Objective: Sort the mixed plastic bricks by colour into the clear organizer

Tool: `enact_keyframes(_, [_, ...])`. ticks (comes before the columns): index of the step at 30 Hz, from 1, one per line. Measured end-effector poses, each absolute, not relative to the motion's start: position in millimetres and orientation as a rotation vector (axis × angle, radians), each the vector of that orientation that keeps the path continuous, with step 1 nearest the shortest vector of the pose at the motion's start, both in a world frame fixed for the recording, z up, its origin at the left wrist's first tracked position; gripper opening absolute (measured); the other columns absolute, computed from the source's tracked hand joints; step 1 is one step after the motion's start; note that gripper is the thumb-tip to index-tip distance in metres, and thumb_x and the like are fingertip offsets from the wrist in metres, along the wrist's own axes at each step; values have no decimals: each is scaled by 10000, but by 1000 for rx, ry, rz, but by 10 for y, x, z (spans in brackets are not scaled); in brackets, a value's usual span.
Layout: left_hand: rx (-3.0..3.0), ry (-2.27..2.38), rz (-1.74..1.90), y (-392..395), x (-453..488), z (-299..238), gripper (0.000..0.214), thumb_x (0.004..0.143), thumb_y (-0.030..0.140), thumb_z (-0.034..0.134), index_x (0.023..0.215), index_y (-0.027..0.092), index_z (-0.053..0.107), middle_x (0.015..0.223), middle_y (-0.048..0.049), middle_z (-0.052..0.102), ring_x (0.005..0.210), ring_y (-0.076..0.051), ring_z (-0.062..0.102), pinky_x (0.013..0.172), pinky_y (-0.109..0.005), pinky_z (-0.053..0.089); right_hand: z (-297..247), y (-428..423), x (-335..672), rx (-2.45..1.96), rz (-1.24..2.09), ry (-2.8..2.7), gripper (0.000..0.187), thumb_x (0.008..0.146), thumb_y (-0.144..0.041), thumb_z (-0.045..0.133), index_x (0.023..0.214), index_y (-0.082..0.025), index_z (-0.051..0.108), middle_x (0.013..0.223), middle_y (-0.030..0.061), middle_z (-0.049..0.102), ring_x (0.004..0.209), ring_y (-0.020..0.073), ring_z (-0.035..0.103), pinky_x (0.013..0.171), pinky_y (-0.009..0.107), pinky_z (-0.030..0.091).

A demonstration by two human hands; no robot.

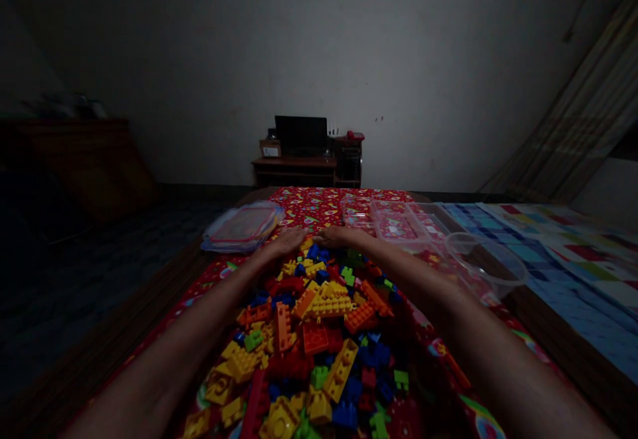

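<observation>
A pile of plastic building blocks point(323, 303) in yellow, orange, red, blue and green spreads between my outstretched forearms. At its far end, my left hand point(290, 240) lies low against the edge with its fingers extended inward. My right hand point(335, 236) faces it from the other side, fingers also stretched out, touching the far blocks. A small gap separates the two hands, and neither shows anything gripped. Among the nearer pieces are a long yellow block point(341, 370) and a square red block point(315, 338).
Stacked plastic lids point(242, 226) lie left of the pile on the red patterned tablecloth point(319, 203). Clear rectangular containers point(399, 223) and a round clear tub point(486, 263) stand on the right. Beyond is a desk with a monitor point(301, 135); a bed point(573, 260) adjoins the right side.
</observation>
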State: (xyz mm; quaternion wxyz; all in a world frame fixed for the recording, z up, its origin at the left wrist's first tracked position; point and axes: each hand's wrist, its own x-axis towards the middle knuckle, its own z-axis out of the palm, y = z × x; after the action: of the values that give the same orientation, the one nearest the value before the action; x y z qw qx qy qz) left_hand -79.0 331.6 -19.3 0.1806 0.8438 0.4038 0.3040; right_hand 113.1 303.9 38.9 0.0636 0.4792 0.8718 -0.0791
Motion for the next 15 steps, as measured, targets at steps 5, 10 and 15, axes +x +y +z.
enact_keyframes(5, [2306,1046,544,3066,-551,-22,674,831,646,208,1124,226,645,1222,-48,640,1151,-244,568,1018,-355,398,518,2858,1187,1435,-207,2566,362,912,-368,482,1021,-97,697,1011,167,699,804,223,648,654,271,436])
enact_keyframes(10, [2290,1025,636,2833,-592,117,775,838,702,181,1347,195,470,1417,-56,467,1342,-242,369,1115,-379,274,722,2471,1373,1351,-252,2677,351,948,-332,407,1043,-118,669,939,122,703,725,168,615,593,240,388])
enact_keyframes(15, [2414,1147,808,2594,-1051,60,711,869,666,195,1368,226,446,1399,-44,491,1367,-225,324,1153,-390,199,702,2044,1638,1417,-153,2873,374,961,-352,374,995,-104,651,853,118,681,721,165,599,629,250,398])
